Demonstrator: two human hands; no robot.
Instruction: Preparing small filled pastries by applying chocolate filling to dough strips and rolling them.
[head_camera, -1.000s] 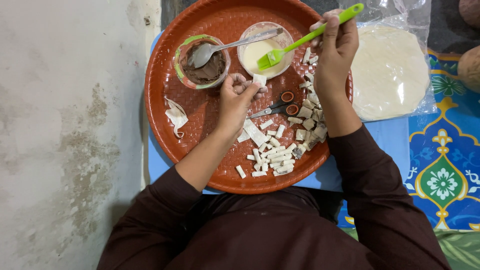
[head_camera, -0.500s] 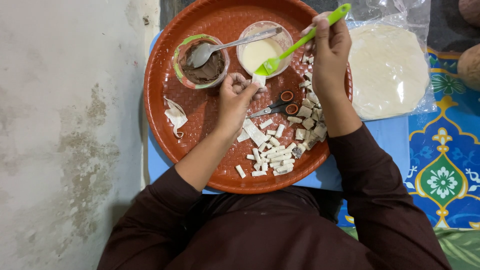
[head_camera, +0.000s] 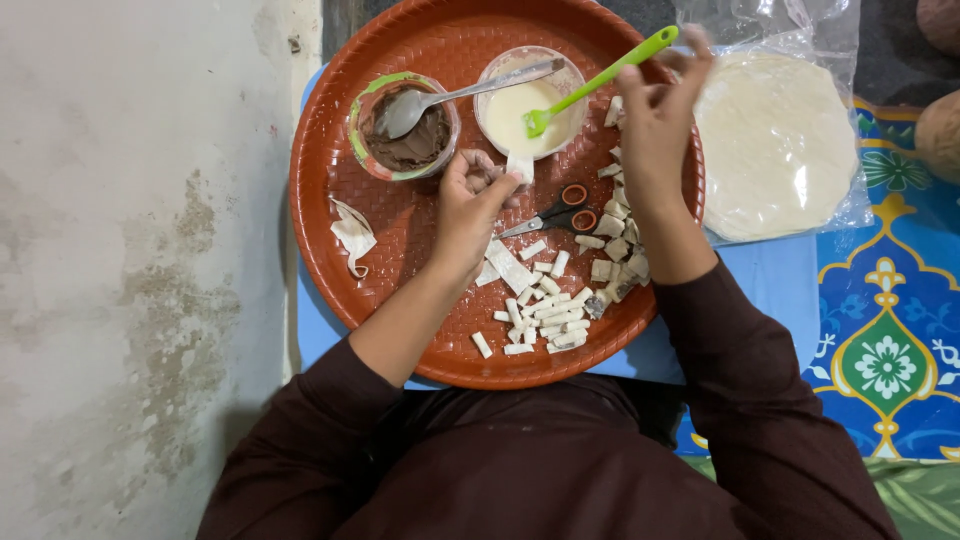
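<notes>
A round brown woven tray (head_camera: 340, 130) lies under both my hands. My left hand (head_camera: 470, 205) pinches a small white dough piece (head_camera: 519, 168) just below a bowl of pale cream (head_camera: 512, 105). My right hand (head_camera: 655, 120) holds a green silicone brush (head_camera: 600, 82), whose head rests in the cream. A second bowl with brown filling (head_camera: 405, 150) and a metal spoon (head_camera: 455, 97) sits to the left. Several cut white dough strips (head_camera: 545, 310) lie near the tray's front, and small scissors (head_camera: 555, 215) sit between my hands.
A stack of round flat dough sheets in a clear plastic bag (head_camera: 775, 140) lies right of the tray. A torn dough scrap (head_camera: 352, 235) sits at the tray's left. A blue patterned mat (head_camera: 890, 350) is at right, a rough grey wall (head_camera: 130, 250) at left.
The brush head has moved from beside the dough piece back into the cream bowl. My left hand stays put with the dough piece.
</notes>
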